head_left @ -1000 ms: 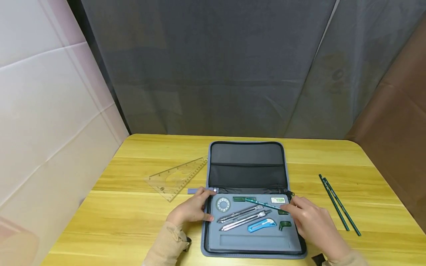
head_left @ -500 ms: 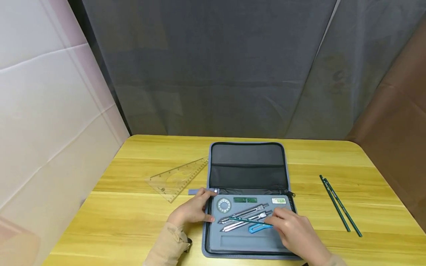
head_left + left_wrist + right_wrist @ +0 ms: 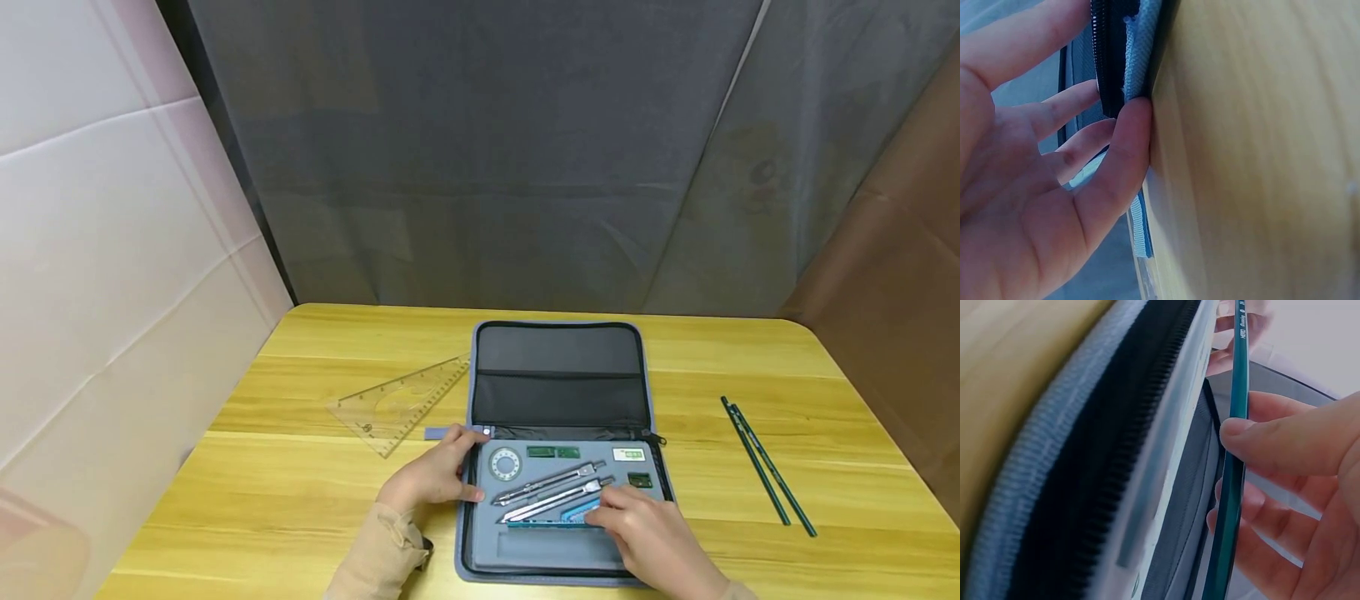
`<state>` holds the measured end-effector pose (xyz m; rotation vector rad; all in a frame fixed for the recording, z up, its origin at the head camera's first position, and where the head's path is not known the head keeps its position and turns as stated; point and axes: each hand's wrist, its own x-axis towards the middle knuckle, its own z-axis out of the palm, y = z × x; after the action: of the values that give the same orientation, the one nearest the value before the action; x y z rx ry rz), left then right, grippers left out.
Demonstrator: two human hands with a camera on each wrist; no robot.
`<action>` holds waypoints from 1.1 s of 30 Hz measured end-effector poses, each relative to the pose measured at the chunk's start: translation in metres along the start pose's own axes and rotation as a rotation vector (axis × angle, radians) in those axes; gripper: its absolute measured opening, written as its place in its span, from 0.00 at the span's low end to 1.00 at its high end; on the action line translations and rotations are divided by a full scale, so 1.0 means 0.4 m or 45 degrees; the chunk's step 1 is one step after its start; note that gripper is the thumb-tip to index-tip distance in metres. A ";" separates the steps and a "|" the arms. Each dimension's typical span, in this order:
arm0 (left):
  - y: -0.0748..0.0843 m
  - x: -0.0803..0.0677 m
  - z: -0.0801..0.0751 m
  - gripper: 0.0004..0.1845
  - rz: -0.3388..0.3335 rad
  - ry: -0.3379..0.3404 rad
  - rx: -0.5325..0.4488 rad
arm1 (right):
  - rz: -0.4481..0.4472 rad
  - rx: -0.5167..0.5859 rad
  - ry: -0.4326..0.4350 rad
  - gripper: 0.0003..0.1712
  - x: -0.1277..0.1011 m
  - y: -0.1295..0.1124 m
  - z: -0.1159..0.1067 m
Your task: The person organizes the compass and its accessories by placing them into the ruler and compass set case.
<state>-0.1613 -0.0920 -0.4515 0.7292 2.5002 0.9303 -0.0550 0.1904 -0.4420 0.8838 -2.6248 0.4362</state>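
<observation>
Right hand (image 3: 647,537) has brought pencil (image 3: 551,523) down case (image 3: 558,508) tray, pinching it over empty slot. Left hand (image 3: 431,475) rests flat on case edge. Two pencils (image 3: 765,471) remain right of case.

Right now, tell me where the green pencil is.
In the head view, the right hand pinches the pencil low over the open case, just before the compasses.

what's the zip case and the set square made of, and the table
Zip case: looks like woven fabric, matte grey, with a toothed zipper; tray probably foam. Set square: clear plastic, the table grain shows through. Table: wood or wood-look laminate, yellow, slight sheen.
</observation>
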 end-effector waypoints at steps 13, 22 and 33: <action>0.004 -0.002 0.000 0.36 0.004 -0.001 0.010 | 0.004 -0.014 -0.043 0.14 -0.015 0.000 0.011; 0.002 0.000 -0.001 0.36 0.000 -0.013 0.010 | -0.018 0.024 -0.095 0.15 -0.015 0.004 0.023; 0.006 -0.002 -0.004 0.36 0.007 -0.007 0.007 | 0.060 0.045 -0.190 0.13 -0.005 -0.002 0.025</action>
<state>-0.1606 -0.0915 -0.4487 0.7403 2.4981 0.9221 -0.0551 0.1870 -0.4518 0.8992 -2.7863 0.4457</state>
